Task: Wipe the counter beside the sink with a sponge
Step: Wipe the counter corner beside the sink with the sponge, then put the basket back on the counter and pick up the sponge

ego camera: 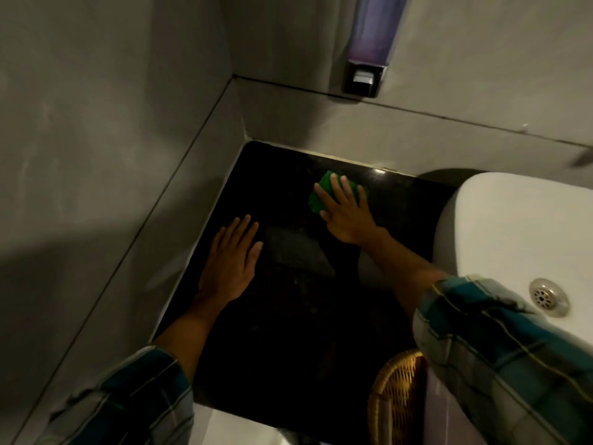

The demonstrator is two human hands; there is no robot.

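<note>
The counter [288,316] is a dark, glossy black slab set in a corner between grey walls, left of a white sink [513,226]. A green sponge [317,197] lies flat near the counter's far edge, mostly under my right hand [345,210], which presses on it with fingers spread. My left hand [232,261] rests palm down on the counter's left side, fingers apart, holding nothing. Both arms wear plaid sleeves.
A soap dispenser [365,53] hangs on the back wall above the counter. The sink's metal drain [549,296] shows at right. A woven wicker basket [398,399] stands at the counter's front right. Grey walls close off the left and back.
</note>
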